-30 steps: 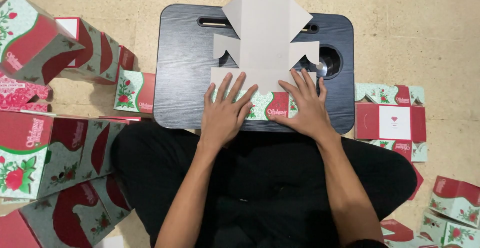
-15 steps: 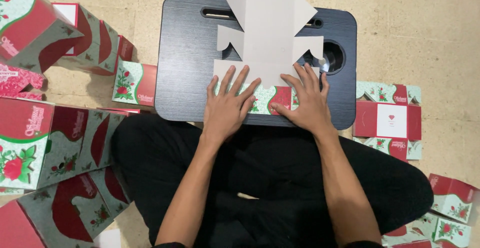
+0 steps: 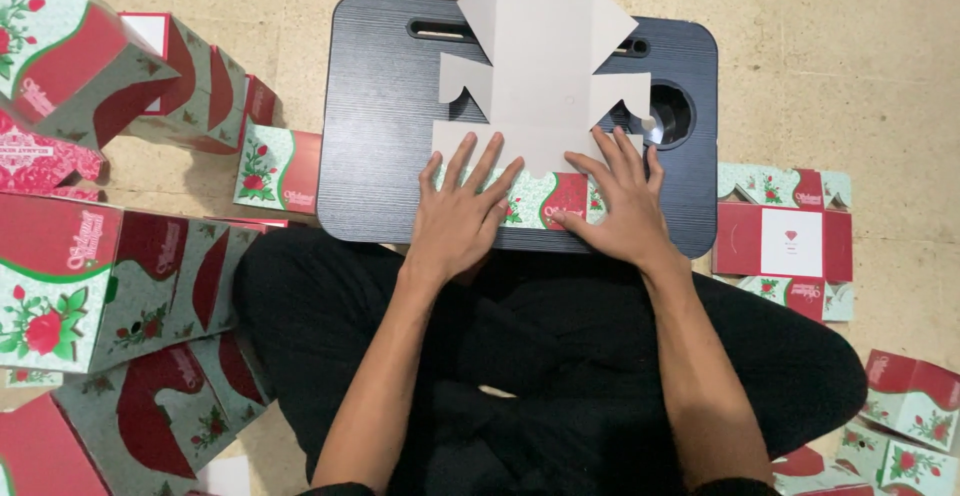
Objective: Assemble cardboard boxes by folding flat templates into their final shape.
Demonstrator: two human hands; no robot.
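A person is sitting cross-legged on the floor with a dark lap desk [image 3: 380, 126] across the knees, and a flat box blank [image 3: 540, 76] is lying on it, grey side up, its flaps fanning out toward the upper centre of the frame. Judging by how it lies, the folding is only beginning: just the near edge is turning up, showing a strip of the printed red-and-green face [image 3: 545, 201] between the two hands, while the rest of the blank is lying unfolded and no side is standing.

The left hand [image 3: 462, 211] is pressing down flat at centre frame, fingers spread, its fingertips resting on the lower left part of the grey card. The right hand [image 3: 615, 201] is lying just beside it to the right, fingers likewise spread and pressing on the card's lower right, the thumb reaching toward the printed strip. Neither hand is pinching anything; both are holding the card down along what looks like a crease line.

Around the person, finished boxes [image 3: 70, 286] are piling up at the left of the frame, and another printed blank [image 3: 785, 241] is lying flat on the floor at the right, beside the desk. More boxes [image 3: 915, 411] are sitting at the lower right.
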